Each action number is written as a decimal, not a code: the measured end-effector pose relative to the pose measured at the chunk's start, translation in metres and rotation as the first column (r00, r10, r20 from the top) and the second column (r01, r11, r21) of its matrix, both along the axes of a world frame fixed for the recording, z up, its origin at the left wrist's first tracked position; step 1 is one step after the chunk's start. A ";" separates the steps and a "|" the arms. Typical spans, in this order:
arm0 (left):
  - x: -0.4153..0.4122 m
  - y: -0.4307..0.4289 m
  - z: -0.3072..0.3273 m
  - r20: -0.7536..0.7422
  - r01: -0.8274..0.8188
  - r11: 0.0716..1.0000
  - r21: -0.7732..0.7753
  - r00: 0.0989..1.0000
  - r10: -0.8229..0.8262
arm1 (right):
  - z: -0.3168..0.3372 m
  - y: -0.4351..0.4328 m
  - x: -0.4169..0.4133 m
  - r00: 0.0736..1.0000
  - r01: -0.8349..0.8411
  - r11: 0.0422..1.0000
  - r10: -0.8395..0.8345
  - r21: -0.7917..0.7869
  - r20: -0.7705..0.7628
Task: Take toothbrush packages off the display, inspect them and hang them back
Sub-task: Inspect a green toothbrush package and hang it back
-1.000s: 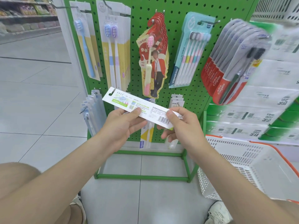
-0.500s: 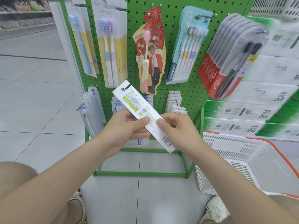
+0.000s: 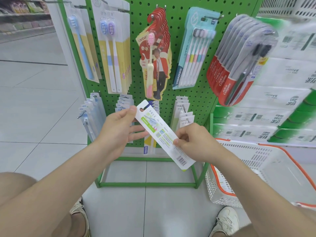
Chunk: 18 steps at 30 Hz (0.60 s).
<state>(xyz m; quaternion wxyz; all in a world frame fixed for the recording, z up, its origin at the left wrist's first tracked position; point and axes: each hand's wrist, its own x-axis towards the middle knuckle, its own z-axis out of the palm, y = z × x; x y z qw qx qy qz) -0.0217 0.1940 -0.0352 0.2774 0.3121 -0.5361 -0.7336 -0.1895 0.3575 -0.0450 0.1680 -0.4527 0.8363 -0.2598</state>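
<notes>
A long white toothbrush package (image 3: 164, 134) with green print and a barcode shows its back side, tilted from upper left to lower right in front of the green pegboard display (image 3: 201, 100). My left hand (image 3: 118, 130) holds its upper end, thumb by the hang hole and fingers behind the card. My right hand (image 3: 193, 144) pinches its lower half at the right edge. Behind it, on the lower row, hang a stack of blue-white packages (image 3: 124, 103) and a stack of white packages (image 3: 183, 110).
The upper hooks carry yellow-backed packages (image 3: 118, 53), red figure-shaped packages (image 3: 155, 55), a teal multipack (image 3: 193, 48) and red Colgate packs (image 3: 236, 65). A white basket with an orange rim (image 3: 266, 168) stands at the lower right. Boxed goods (image 3: 282, 100) are stacked at the right. Tiled floor lies to the left.
The package has turned from nearly level to steeply tilted, hang hole up. My left hand slid up to its top end. The right hand stays on the lower half.
</notes>
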 end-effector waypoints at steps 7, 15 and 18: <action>-0.004 0.005 -0.004 0.099 0.132 0.987 0.095 0.985 -0.142 | 0.006 -0.001 0.017 0.904 0.068 0.962 0.053 -0.265 0.424; -0.006 -0.001 -0.007 0.150 0.131 0.980 0.151 0.977 -0.153 | 0.012 -0.001 0.021 0.895 0.085 0.972 0.022 -0.219 0.445; -0.006 -0.004 -0.005 0.157 0.146 0.974 0.174 0.972 -0.174 | 0.013 0.000 0.023 0.893 0.065 0.976 0.036 -0.209 0.448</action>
